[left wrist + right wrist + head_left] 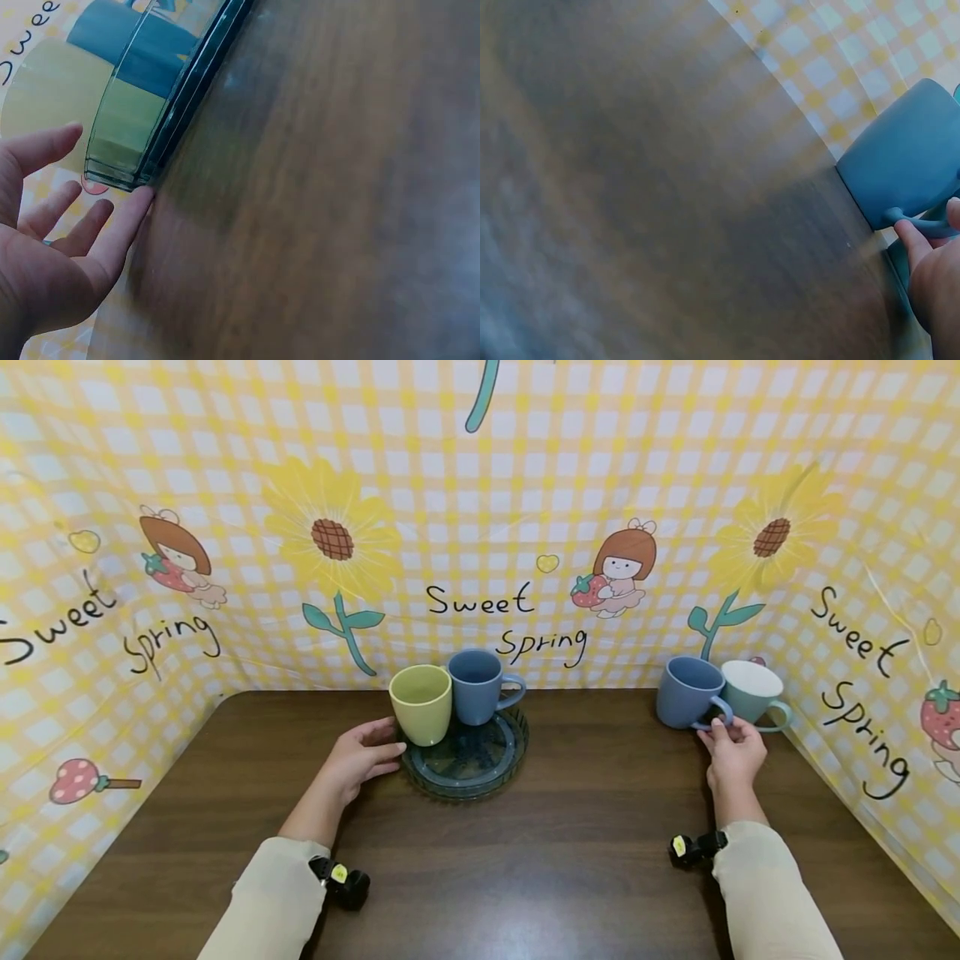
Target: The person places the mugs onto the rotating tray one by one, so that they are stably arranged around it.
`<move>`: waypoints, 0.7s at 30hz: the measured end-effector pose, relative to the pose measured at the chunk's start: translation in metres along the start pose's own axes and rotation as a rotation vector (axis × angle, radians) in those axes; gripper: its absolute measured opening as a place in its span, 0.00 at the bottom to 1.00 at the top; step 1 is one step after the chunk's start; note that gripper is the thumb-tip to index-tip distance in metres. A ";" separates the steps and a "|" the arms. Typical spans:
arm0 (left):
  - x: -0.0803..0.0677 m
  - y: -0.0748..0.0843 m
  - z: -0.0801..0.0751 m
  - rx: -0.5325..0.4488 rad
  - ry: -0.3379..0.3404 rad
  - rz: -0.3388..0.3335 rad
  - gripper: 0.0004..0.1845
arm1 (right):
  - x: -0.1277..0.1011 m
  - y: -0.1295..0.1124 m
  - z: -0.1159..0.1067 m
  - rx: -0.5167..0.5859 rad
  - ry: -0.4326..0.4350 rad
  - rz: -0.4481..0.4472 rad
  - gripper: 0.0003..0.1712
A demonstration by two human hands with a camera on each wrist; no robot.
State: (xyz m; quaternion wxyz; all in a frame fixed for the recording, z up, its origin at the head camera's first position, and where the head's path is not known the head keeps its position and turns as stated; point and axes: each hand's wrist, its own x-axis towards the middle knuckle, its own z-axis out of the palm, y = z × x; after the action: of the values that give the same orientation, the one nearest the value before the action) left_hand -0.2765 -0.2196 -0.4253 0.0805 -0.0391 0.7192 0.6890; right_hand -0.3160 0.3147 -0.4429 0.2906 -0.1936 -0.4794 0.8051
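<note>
My right hand (735, 758) grips the handle of a blue mug (686, 693) at the back right of the table. In the right wrist view, fingers (913, 244) meet the handle low on that mug. A teal mug with a white inside (752, 687) stands close behind it. My left hand (366, 760) is at the left edge of a round, clear dark-green glass tray (457, 789), its fingers spread and one fingertip right at the tray's base in the left wrist view. On the tray stand a yellow-green mug (421, 706) and a second blue mug (476, 687).
A dark brown wooden table (585, 835) holds everything. Yellow checked cloth (480, 518) with printed flowers and lettering rises behind it and along both sides. The back-right mugs stand close to the cloth. Small black cameras (348, 887) are strapped to both wrists.
</note>
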 end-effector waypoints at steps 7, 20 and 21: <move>0.006 -0.001 0.002 0.010 -0.016 0.012 0.35 | -0.002 -0.001 0.000 0.019 -0.022 -0.012 0.07; 0.004 -0.002 0.007 0.013 0.000 0.002 0.36 | -0.005 -0.003 -0.004 0.013 -0.042 -0.020 0.05; 0.004 -0.002 0.007 0.012 0.000 0.003 0.36 | -0.005 -0.004 -0.004 0.013 -0.044 -0.021 0.05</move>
State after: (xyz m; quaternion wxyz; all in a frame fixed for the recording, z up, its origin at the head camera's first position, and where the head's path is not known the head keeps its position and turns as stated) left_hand -0.2793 -0.2125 -0.4283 0.0799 -0.0376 0.7235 0.6847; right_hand -0.3087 0.3153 -0.4412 0.2897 -0.1689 -0.4825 0.8091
